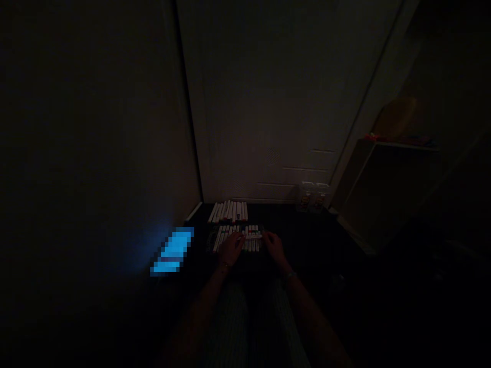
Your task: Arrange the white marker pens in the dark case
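A white marker (253,236) lies level between my two hands, each end pinched in the fingers of one hand. My left hand (230,249) is closed on its left end, and my right hand (274,246) on its right end. Beneath them, several white markers (251,245) with small coloured marks lie side by side in rows; my left hand covers part of these. Farther back, another group of white markers (229,211) rests in a slanting row on the dark table. The dim light hides fine detail and any lettering.
A glowing blue, pixelated screen (172,251) is at the left edge of the dark table (303,237). Two clear containers (313,197) stand at the back right by the pale wall (264,102). Beyond them on the right is a cabinet-like box (399,179) with objects on top.
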The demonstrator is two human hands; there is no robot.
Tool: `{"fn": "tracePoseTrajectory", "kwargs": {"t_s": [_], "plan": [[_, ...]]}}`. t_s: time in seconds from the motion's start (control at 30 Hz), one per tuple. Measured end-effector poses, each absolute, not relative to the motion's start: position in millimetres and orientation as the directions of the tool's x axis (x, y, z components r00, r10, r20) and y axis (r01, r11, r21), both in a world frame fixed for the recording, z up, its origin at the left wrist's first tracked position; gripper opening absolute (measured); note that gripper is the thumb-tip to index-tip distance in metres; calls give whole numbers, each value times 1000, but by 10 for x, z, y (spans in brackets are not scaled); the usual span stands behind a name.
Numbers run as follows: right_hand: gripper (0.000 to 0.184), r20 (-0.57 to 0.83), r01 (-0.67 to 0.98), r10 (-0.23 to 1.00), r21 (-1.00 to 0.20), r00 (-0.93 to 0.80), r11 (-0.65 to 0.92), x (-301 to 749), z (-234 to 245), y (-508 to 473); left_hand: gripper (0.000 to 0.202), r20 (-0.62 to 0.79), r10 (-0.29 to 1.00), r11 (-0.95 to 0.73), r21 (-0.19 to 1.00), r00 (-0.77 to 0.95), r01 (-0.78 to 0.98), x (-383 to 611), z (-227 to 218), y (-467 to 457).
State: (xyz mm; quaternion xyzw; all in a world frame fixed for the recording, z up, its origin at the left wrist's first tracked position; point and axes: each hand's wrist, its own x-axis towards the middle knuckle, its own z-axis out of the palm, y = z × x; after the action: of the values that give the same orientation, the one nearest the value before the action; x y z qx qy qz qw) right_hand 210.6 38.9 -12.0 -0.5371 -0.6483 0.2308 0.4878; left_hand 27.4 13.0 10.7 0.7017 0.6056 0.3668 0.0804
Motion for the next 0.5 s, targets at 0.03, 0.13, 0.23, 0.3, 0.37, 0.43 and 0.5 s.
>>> {"fn": "tracePoseTrajectory", "kwargs": {"t_s": [0.03, 0.13, 0.23, 0.3, 0.37, 0.43, 0.5], "plan": [[41, 389, 473, 920, -820, 51, 321, 2107, -132, 397, 25, 414, 910, -250, 557, -4, 792, 277, 112, 128], [40, 390, 471, 920, -821, 47, 323, 2107, -158, 415, 25, 427, 904, -261, 553, 0, 791, 281, 123, 124], [39, 393, 469, 918, -822, 57, 323, 2105, -163, 416, 24, 437, 900, -265, 547, -1, 794, 281, 128, 119], [38, 394, 472, 918, -819, 51, 326, 2106, -155, 410, 24, 437, 900, -262, 546, -4, 796, 280, 131, 115], [38, 390, 472, 920, -819, 40, 326, 2108, -143, 400, 24, 438, 899, -267, 544, 2, 796, 277, 132, 114], [37, 383, 468, 923, -823, 41, 321, 2109, -131, 392, 24, 438, 899, -270, 544, 6, 794, 274, 132, 117], [36, 377, 460, 925, -831, 49, 314, 2110, -126, 387, 25, 437, 899, -272, 543, 9, 794, 271, 132, 121]]}}
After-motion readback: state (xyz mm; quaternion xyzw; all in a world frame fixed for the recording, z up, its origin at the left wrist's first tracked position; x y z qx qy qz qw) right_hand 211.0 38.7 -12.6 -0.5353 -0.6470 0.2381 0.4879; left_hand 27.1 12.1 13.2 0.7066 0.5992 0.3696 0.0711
